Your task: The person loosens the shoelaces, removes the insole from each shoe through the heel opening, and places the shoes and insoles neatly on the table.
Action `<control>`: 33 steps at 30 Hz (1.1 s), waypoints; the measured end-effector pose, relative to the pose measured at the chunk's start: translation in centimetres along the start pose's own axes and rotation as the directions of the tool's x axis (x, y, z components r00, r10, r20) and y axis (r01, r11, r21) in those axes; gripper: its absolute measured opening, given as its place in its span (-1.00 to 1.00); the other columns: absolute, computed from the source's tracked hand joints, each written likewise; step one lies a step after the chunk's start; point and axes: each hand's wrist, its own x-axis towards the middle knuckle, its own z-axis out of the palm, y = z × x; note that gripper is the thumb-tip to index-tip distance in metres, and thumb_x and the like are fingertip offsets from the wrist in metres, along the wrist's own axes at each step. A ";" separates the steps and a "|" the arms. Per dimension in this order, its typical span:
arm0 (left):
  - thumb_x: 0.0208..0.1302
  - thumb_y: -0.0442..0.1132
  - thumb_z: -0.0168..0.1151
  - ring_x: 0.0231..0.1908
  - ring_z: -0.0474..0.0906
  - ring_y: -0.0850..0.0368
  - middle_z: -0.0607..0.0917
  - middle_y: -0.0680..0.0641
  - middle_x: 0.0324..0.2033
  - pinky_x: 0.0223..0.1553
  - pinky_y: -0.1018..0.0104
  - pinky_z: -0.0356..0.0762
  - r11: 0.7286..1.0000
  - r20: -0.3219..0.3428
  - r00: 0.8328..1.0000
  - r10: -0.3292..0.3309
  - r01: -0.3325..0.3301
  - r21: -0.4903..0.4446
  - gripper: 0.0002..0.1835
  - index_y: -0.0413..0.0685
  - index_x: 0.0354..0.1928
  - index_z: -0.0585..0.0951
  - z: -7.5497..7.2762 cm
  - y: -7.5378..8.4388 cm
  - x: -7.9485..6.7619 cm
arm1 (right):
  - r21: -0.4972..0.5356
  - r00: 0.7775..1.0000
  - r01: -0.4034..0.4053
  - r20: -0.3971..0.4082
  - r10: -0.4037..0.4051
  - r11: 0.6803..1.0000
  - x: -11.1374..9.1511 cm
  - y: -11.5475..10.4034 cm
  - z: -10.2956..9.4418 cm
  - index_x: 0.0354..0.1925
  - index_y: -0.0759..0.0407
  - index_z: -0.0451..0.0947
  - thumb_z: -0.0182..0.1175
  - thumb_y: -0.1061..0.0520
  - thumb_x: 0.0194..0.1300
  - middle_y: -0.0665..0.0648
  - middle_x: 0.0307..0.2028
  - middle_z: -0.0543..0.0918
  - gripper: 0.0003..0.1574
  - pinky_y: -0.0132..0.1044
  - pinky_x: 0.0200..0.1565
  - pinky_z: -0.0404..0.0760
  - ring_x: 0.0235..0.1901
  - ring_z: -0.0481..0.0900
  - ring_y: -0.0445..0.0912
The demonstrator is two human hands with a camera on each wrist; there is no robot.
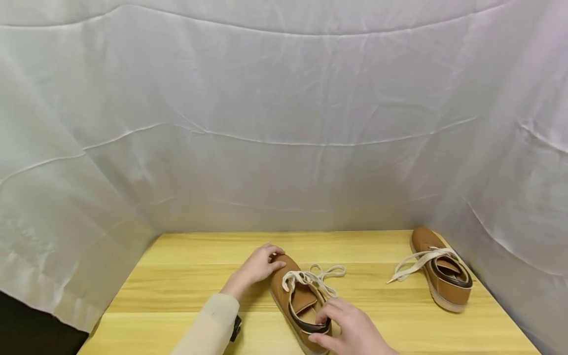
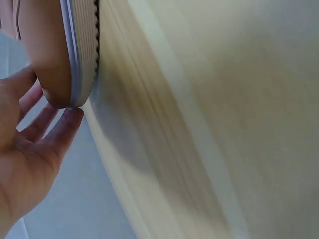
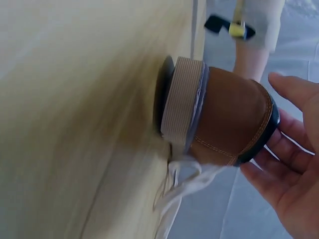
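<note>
A brown lace-up shoe (image 1: 287, 283) with cream laces (image 1: 310, 278) stands at the front middle of the table, toe pointing away to the left. My left hand (image 1: 259, 266) grips its toe from the left, fingers around the front, also seen in the left wrist view, where the hand (image 2: 30, 134) meets the toe near the sole. At the heel, my right hand (image 1: 348, 325) holds the dark padded collar, fingertips at the opening and thumb outside. The right wrist view shows the heel (image 3: 232, 114) close up, with the fingers of the right hand (image 3: 294, 154) at the collar.
A second brown shoe (image 1: 448, 291) stands at the table's right side, its lace (image 1: 412, 266) trailing left. The yellow wood-grain table (image 1: 186, 281) is bordered by pale grey cloth (image 1: 275, 187) at the back and both sides.
</note>
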 end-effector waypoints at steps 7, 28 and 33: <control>0.37 -0.15 0.41 0.02 0.60 -0.12 0.62 -0.16 -0.02 0.14 -0.10 0.61 1.000 -0.035 0.999 -0.020 0.020 -0.020 -0.59 -0.18 0.18 0.69 -0.9 -1.3 -2.3 | 0.082 0.996 0.075 -0.059 -0.070 0.994 -0.1 2.4 -0.9 -0.19 -0.07 0.59 0.66 0.15 0.00 -0.15 -0.19 0.60 -0.52 -0.51 -0.14 0.56 -0.25 0.58 -0.26; 0.28 -0.16 0.50 -0.09 0.66 0.02 0.69 -0.10 -0.05 -0.17 0.17 0.71 0.977 0.090 0.982 -0.165 0.175 -0.119 -0.62 -0.18 0.03 0.63 -3.9 1.0 -9.4 | 0.224 0.989 -0.143 0.060 0.133 0.964 1.4 8.1 -3.2 -0.08 0.15 0.67 0.50 0.50 -0.01 0.13 0.00 0.72 -0.48 -0.31 0.13 0.67 0.05 0.68 -0.05; 0.26 -0.15 0.52 -0.01 0.63 -0.02 0.68 -0.11 0.02 0.00 -0.01 0.65 0.991 0.047 0.991 -0.128 0.130 -0.031 -0.54 -0.18 0.13 0.63 -3.8 1.4 -10.1 | 0.203 0.983 -0.171 0.101 0.153 0.964 2.0 8.2 -3.4 -0.03 0.12 0.66 0.46 0.45 0.09 0.07 0.02 0.72 -0.52 -0.12 0.10 0.72 0.05 0.67 -0.05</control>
